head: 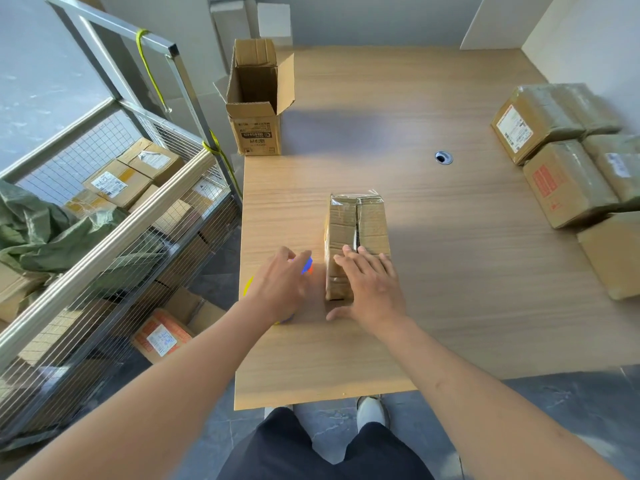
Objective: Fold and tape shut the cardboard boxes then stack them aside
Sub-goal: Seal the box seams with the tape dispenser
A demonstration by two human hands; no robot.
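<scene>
Cardboard box [356,233] under flat right fingers [360,263]; left hand [282,284] hides a colourful object [306,265], grip unclear.

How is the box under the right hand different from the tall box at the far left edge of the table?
The near box lies flat with its flaps folded shut; the tall box stands upright with its top flaps open. The right hand rests on the near box; nothing touches the tall box. The tall box shows dark printing on its front; the near box shows none. Both are brown cardboard on the wooden table.
</scene>
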